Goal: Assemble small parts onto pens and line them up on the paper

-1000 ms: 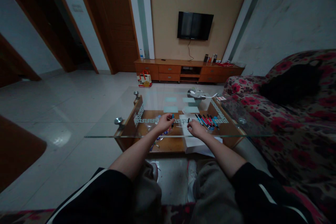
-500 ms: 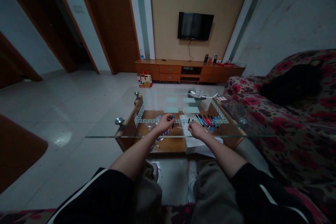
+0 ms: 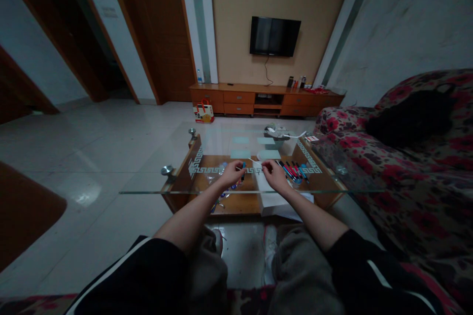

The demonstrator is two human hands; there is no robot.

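Note:
My left hand [image 3: 232, 173] is closed over the glass table top, its fingers pinching a short blue-and-black pen part [image 3: 243, 171] held upright. To its right, my right hand [image 3: 273, 175] is closed on a thin white stick, like a pen refill [image 3: 254, 161], whose free end points up and left toward the left hand. The stick and the pen part are apart. Just right of my right hand lies a row of pens [image 3: 293, 171] in black, red and blue. Fine details of the held parts are too small to tell.
The glass table [image 3: 148, 184] has a wooden lower shelf with a white box [image 3: 275, 204] and loose small items [image 3: 221, 202]. A bin [image 3: 275, 133] stands beyond its far edge. A floral sofa [image 3: 391, 197] is at the right, a TV cabinet [image 3: 240, 96] ahead.
My right hand has tipped up, and the white refill has swung from level between the hands to higher, slanting up and left. My left hand has stayed nearly still with the pen part.

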